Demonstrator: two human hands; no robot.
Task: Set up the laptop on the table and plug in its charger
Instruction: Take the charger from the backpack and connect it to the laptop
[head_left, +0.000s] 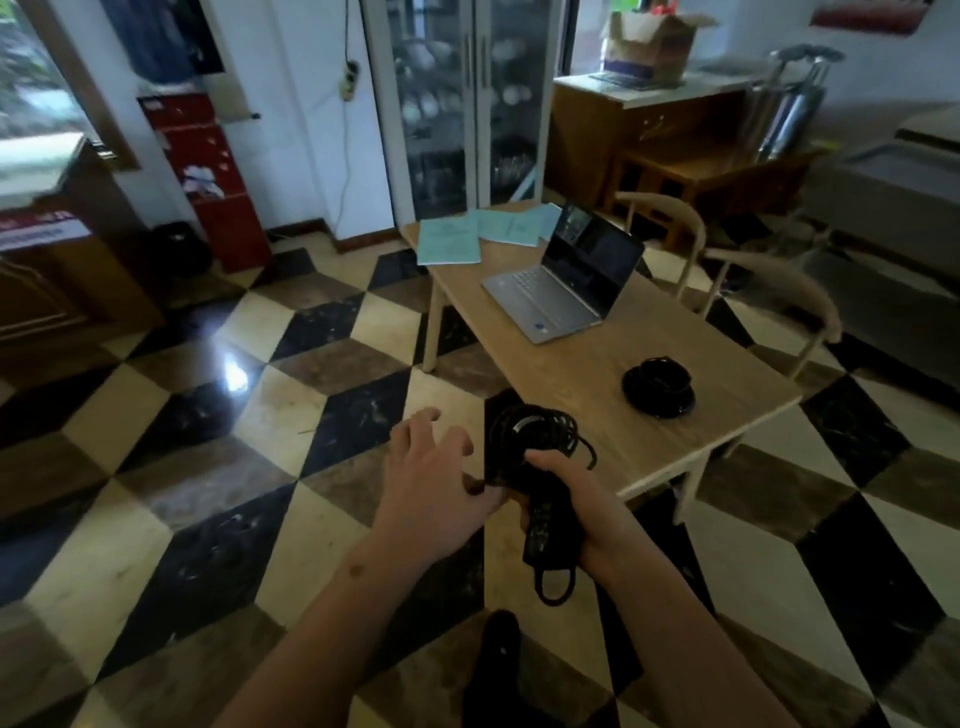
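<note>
A: Where did we have the charger (540, 467) at that pt?

B: Lower centre of frame, off the table's near corner. Our right hand (576, 514) was wrapped shut round the black power brick, whose long axis ran roughly up-down in the pic. The coiled cable bunched above the fist and a loop of cord hung out below it.

A: And the other hand?

B: Our left hand (431, 467) sat just left of the coil, fingers (415, 426) spread wide, holding nothing. Thumb side was near or touching the bundle's left edge; we couldn't tell which. So the coil lay to the right of those fingertips, and the left was the free hand, nearest the loops. We judged unwinding would fall to it while the right kept the brick.

A: Laptop (566, 280)?

B: Centre-right, already on the table (582, 374), lid open, screen dark, well apart from the charger and further up the frame. So setup looked done and the plug-in wasn't yet.

A: Anything else on the table?

B: Black cup and saucer (658, 387) between laptop and near corner, and blue-green papers (449, 241) at the far end. A power strip (350, 80) hung on the wall, upper centre-left, well beyond the table; prob our outlet, tho we couldn't confirm it.
</note>
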